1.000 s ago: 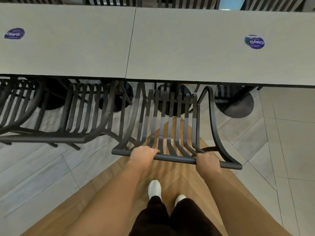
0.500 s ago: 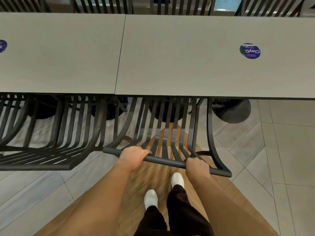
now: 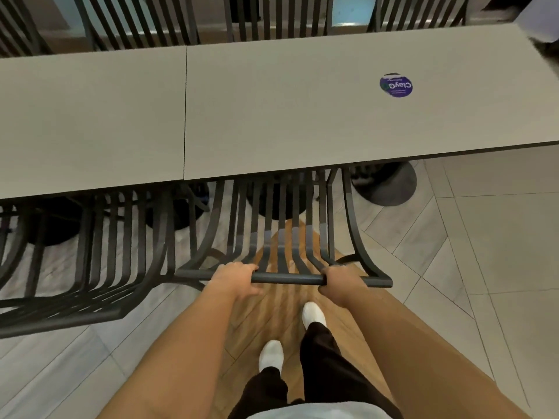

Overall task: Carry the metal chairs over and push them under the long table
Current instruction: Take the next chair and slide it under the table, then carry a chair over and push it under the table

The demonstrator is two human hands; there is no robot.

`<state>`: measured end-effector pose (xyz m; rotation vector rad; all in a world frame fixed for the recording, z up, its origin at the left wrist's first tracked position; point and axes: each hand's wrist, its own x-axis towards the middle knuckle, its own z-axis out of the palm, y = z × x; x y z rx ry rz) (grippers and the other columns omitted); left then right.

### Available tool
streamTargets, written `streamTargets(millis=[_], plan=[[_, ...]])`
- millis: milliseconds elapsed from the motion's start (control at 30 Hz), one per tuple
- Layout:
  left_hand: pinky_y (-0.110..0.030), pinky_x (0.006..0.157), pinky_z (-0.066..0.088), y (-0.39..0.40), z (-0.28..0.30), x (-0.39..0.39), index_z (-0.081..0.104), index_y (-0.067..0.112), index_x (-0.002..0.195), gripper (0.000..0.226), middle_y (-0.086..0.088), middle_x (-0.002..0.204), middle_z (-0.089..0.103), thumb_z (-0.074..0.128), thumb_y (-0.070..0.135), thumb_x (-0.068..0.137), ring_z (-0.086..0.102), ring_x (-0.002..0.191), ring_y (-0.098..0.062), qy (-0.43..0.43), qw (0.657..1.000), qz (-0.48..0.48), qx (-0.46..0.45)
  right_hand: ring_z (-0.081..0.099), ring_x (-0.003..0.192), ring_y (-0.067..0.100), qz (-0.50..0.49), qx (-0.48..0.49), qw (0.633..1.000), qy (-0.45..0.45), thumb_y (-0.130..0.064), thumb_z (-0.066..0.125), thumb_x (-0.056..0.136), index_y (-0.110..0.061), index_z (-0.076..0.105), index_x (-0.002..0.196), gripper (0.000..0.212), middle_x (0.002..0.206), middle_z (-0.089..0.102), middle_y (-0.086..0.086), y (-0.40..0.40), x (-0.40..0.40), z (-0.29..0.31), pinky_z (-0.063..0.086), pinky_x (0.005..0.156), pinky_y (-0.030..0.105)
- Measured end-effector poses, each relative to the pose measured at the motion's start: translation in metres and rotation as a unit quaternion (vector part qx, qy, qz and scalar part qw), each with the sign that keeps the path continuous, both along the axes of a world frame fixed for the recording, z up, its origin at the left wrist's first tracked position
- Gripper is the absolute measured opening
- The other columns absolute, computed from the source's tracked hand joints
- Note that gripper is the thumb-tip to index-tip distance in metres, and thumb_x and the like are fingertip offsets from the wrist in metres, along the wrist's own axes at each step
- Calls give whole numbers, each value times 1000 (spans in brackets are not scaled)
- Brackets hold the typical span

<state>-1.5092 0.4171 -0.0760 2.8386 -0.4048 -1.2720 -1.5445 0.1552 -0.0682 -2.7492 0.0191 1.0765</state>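
A dark metal slatted chair [image 3: 287, 279] stands in front of me, its seat mostly hidden under the long grey table [image 3: 272, 122]. My left hand [image 3: 234, 278] grips the left part of the chair's top back rail. My right hand [image 3: 338, 282] grips the same rail further right. Only the curved backrest slats stick out from beneath the table's near edge.
A second dark metal chair [image 3: 90, 282] sits tucked under the table to the left, close beside mine. More chair backs [image 3: 272, 16] line the far side. Round black table bases [image 3: 390, 186] rest on the tiled floor. A purple sticker [image 3: 396, 85] marks the tabletop.
The chair has slid further under the table with both hands still on its rail. I have stepped forward, and the tabletop now fills more of the view.
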Motion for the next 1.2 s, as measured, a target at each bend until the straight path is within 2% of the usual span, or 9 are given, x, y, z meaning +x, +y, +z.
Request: streamTargets(millis=[67, 233, 333, 500, 633, 733, 1000, 1067, 1200], plan=[[-44, 107, 43, -9, 6, -4, 39, 30, 153, 71, -4, 138, 58, 58, 62, 92, 54, 127, -26, -1, 1000, -6, -13, 62, 101, 24, -29, 7, 999, -23, -29, 58, 94, -20, 64, 115, 24, 109, 67, 3, -3, -10, 4, 52, 89, 36], [-44, 103, 49, -44, 27, -20, 41, 22, 153, 57, -6, 135, 57, 53, 43, 102, 56, 122, -26, -32, 995, -55, -75, 52, 124, 25, -139, 59, 983, -100, -27, 56, 99, -21, 54, 140, 41, 135, 55, 1, -8, -50, 25, 45, 105, 39], [-46, 97, 51, -68, 37, -34, 49, 18, 143, 42, -6, 129, 57, 47, 39, 105, 56, 118, -28, -82, 989, -101, -69, 48, 135, 26, -157, 64, 978, -122, -25, 52, 103, -19, 50, 146, 44, 153, 44, 2, -14, -75, 37, 41, 110, 39], [-41, 77, 50, -108, 54, -63, 59, 18, 126, 27, -5, 116, 61, 41, 26, 108, 60, 105, -27, -181, 961, -198, -63, 59, 113, 29, -210, 31, 971, -109, -35, 45, 104, -18, 61, 128, 34, 127, 63, 7, -29, -127, 55, 51, 92, 41], [-42, 74, 55, -142, 65, -94, 63, 17, 113, 24, -3, 102, 64, 42, 25, 107, 65, 92, -26, -200, 941, -263, -70, 62, 104, 30, -275, -1, 957, -88, -38, 47, 102, -18, 64, 119, 31, 115, 69, 8, -49, -182, 59, 54, 88, 43], [-41, 69, 50, -175, 71, -126, 61, 16, 109, 23, -4, 100, 64, 40, 27, 108, 64, 88, -27, -186, 928, -312, -79, 63, 98, 28, -331, 0, 940, -87, -38, 48, 104, -16, 66, 111, 29, 105, 70, 7, -68, -233, 61, 55, 83, 40], [-37, 68, 48, -264, 79, -237, 68, 13, 102, 34, -9, 97, 67, 38, 29, 106, 65, 87, -32, -166, 882, -427, -108, 63, 94, 27, -468, -4, 880, -84, -39, 48, 103, -16, 66, 110, 30, 107, 67, 7, -111, -387, 69, 54, 78, 38], [-37, 67, 44, -288, 83, -280, 66, 14, 105, 35, -9, 100, 68, 37, 33, 107, 65, 91, -32, -161, 866, -455, -131, 63, 94, 27, -499, -9, 863, -75, -40, 48, 103, -16, 66, 111, 31, 108, 66, 8, -120, -437, 72, 55, 81, 40], [-37, 70, 49, -325, 87, -378, 67, 14, 114, 37, -10, 102, 69, 38, 35, 107, 66, 93, -33, -135, 842, -499, -156, 62, 92, 26, -549, -25, 833, -68, -40, 48, 103, -15, 66, 111, 32, 104, 67, 7, -130, -540, 78, 55, 79, 40]])
